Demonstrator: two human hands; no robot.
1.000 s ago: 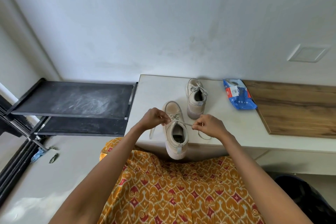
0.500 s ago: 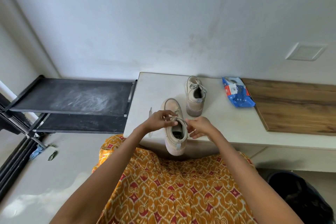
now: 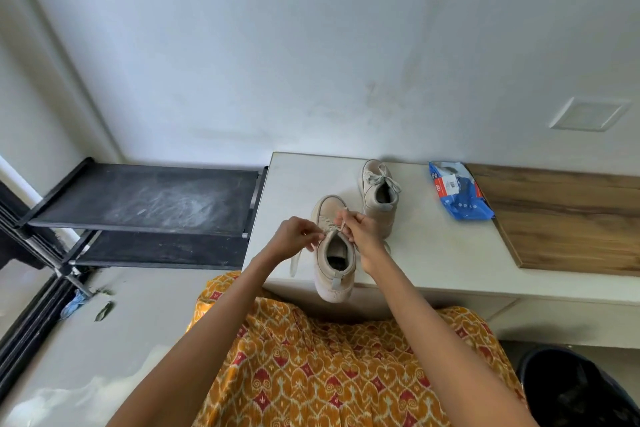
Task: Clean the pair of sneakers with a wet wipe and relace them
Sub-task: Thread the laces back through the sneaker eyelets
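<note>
Two beige sneakers stand on a white counter (image 3: pixel 433 253). The near sneaker (image 3: pixel 334 274) has its heel hanging over the front edge. My left hand (image 3: pixel 294 236) pinches one end of its lace (image 3: pixel 295 262) at the left of the collar. My right hand (image 3: pixel 360 230) pinches a lace loop above the tongue. A loose lace end hangs down the sneaker's left side. The far sneaker (image 3: pixel 379 199) stands behind, its lace tied in a bow. A blue wet wipe pack (image 3: pixel 459 196) lies to the right of it.
A wooden board (image 3: pixel 568 215) covers the counter's right part. A black two-tier rack (image 3: pixel 145 198) stands left of the counter. A dark bin (image 3: pixel 581 388) sits on the floor at lower right. My orange patterned skirt (image 3: pixel 329 367) fills the foreground.
My hands came together from spread apart over the near sneaker's tongue. My right hand has risen with a lace loop above the tongue.
</note>
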